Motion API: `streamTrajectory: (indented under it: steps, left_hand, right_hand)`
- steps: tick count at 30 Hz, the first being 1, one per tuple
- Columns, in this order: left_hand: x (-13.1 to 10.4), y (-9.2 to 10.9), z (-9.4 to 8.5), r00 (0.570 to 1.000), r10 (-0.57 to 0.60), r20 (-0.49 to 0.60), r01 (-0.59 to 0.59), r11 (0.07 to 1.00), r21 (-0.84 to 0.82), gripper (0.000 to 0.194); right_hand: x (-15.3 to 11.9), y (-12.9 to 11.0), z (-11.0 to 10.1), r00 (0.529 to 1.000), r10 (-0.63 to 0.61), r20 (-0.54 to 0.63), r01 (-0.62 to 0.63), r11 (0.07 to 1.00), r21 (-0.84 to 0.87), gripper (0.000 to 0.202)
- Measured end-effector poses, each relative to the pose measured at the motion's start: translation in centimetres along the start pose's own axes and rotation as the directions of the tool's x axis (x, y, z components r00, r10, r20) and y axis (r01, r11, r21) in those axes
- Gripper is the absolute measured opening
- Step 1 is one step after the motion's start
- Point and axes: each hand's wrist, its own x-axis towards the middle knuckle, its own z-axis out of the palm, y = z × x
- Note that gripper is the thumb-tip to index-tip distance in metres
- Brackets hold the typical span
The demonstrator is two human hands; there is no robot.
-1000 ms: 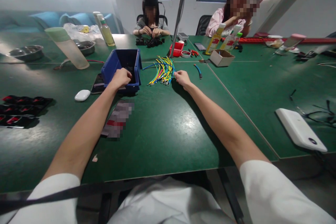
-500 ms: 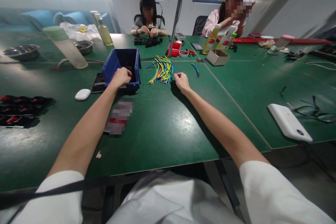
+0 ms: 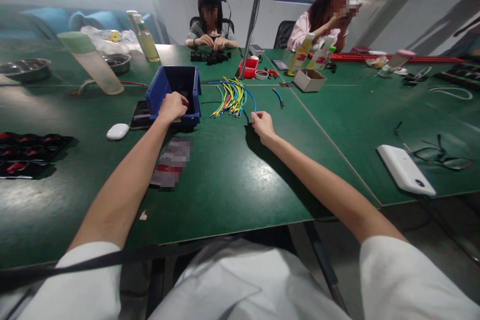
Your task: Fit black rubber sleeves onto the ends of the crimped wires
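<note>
Inside the open front of a blue plastic bin [image 3: 154,92] is my left hand [image 3: 173,107], its fingers curled and closed. Their tips are hidden, as is whatever they may hold; the bin's inside is dark. My right hand [image 3: 263,126] pinches the near end of a blue wire [image 3: 255,102], which arcs back over a pile of yellow, green and blue wires [image 3: 233,96] with metal terminals. A short blue wire piece [image 3: 278,96] with a dark end lies apart, to the right of the pile.
On the green table [image 3: 221,180] are a white earbud case [image 3: 117,131], black trays [image 3: 33,152], a white power bank [image 3: 405,169], glasses [image 3: 442,155] and a small cardboard box [image 3: 309,80]. A metal pole [image 3: 253,15] stands behind the wires. Two people sit across the table.
My right hand has drawn the blue wire's end toward me, so more of it shows arching from the pile. My left hand stays in the bin. The view has shifted slightly.
</note>
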Motion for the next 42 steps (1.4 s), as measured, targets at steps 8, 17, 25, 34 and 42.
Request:
streamTrajectory:
  steps: [8, 17, 25, 34, 42]
  left_hand:
    - [-0.6, 0.5, -0.2, 1.0, -0.012, -0.013, 0.012, 0.999, 0.031, 0.032]
    - [-0.2, 0.5, -0.5, 1.0, -0.016, 0.024, 0.015, 0.999, 0.049, 0.035]
    - [-1.1, 1.2, -0.9, 0.997, 0.034, -0.065, -0.034, 0.999, 0.005, 0.031]
    - [-4.9, 4.6, -3.2, 0.952, 0.094, -0.29, -0.125, 0.988, -0.091, 0.029]
    - [-11.2, 8.5, -3.4, 0.901, 0.197, -0.387, -0.287, 0.939, -0.191, 0.019]
  right_hand:
    - [-5.7, -2.2, -0.9, 0.962, 0.197, 0.189, -0.244, 0.931, 0.272, 0.024]
    - [-7.1, -2.0, -1.6, 0.937, 0.195, 0.288, -0.287, 0.903, 0.32, 0.02]
    - [-7.0, -1.3, -1.6, 0.938, 0.122, 0.325, -0.231, 0.918, 0.323, 0.026]
    - [-7.0, -1.6, -1.9, 0.922, 0.067, 0.38, -0.206, 0.918, 0.34, 0.026]
    - [-7.1, -1.5, -1.7, 0.923, 0.033, 0.383, -0.173, 0.926, 0.336, 0.022]
